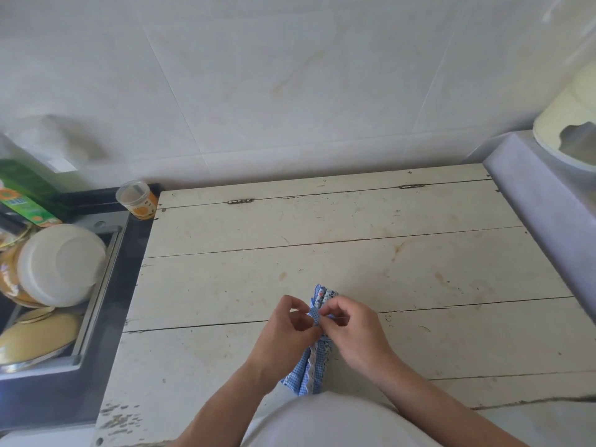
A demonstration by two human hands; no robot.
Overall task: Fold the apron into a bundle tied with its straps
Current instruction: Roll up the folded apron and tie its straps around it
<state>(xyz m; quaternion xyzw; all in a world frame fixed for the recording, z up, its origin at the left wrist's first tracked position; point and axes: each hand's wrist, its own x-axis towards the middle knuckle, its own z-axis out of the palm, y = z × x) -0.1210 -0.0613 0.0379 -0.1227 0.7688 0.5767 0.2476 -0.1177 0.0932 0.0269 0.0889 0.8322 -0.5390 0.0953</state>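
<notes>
The apron (310, 369) is a narrow rolled bundle of blue checked cloth with white lace trim and a flowered patch at its far end. It lies lengthwise on the white plank table (322, 240), close to the near edge. My left hand (287, 330) and my right hand (351, 327) meet over the bundle's middle. Each pinches a blue checked strap (314, 314) between thumb and fingers. The middle of the bundle is hidden under my hands.
A dark sink (96, 285) at the left holds a white bowl (59, 264) and yellow dishes. A small plastic jar (137, 200) stands at the table's far left corner. A grey ledge (541, 201) with a cream basin (567, 124) borders the right. A tiled wall rises behind.
</notes>
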